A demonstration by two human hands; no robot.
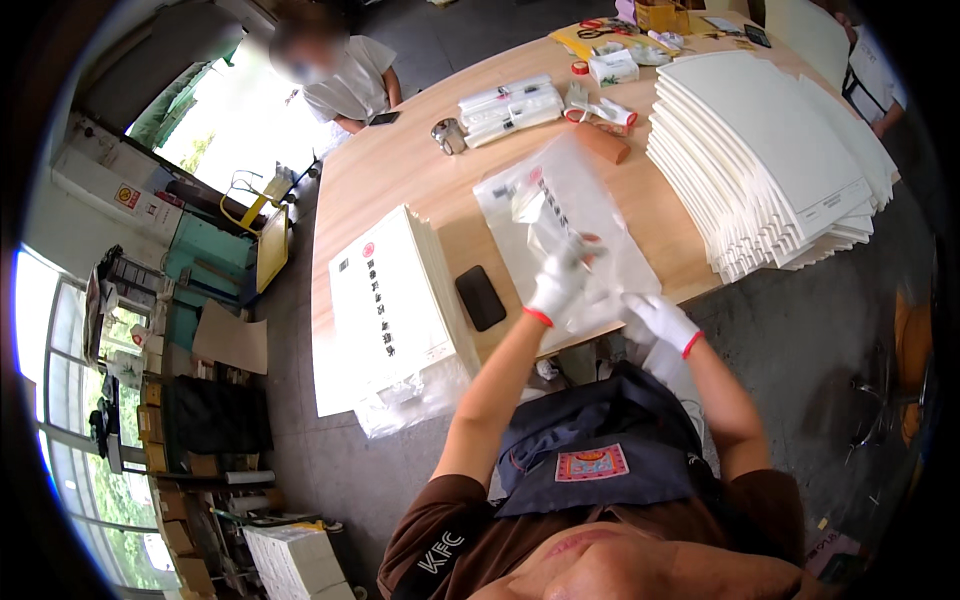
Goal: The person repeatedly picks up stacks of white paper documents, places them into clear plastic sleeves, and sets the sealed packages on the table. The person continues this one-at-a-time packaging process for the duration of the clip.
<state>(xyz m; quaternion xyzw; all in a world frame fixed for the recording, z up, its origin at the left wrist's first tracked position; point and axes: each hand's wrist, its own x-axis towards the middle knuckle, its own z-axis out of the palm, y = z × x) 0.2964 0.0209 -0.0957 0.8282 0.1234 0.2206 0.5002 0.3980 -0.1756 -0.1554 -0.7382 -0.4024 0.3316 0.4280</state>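
A clear plastic bag (600, 215) with dark print and a red mark lies flat in front of me, reaching the table's near edge. My left hand (563, 275), in a white glove with a red cuff, is over the bag's middle; motion smears its fingers. My right hand (662, 322), gloved the same way, has its fingers closed on the bag's near right corner, where loose film hangs over the edge. Left of the bag lie a black phone (480, 297) and a stack of printed white packets (385, 290) in clear film.
A tall fanned stack of white paper folders (760, 150) stands at the right. Farther back are rolled plastic bags (512, 108), a metal can (448, 136), a brown cylinder (602, 143) and a tissue box (613, 67). A person (345, 75) sits at the far left edge.
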